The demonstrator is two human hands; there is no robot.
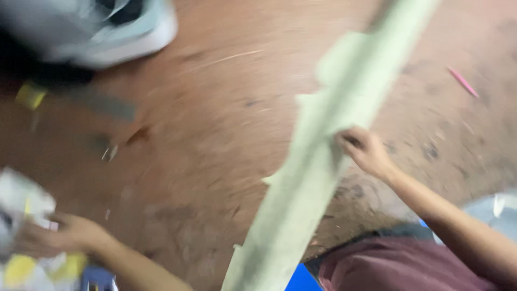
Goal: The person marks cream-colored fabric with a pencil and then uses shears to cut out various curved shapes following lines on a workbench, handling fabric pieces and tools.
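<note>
The picture is motion-blurred. My right hand (365, 151) grips the edge of a long pale green strip (318, 161) with notched sides; the strip runs slanting from the bottom centre to the top right, above a brown floor (226, 124). My left hand (64, 234) is at the lower left, fingers closed on a crumpled white and yellow bundle of paper or plastic (24, 215).
A grey and white shoe (102, 29) lies at the top left. Near it are a small yellow piece (30, 95) and a dark flat bar (102, 105). A pink sliver (462, 81) lies at the right. My maroon-clad leg (404, 267) fills the bottom right.
</note>
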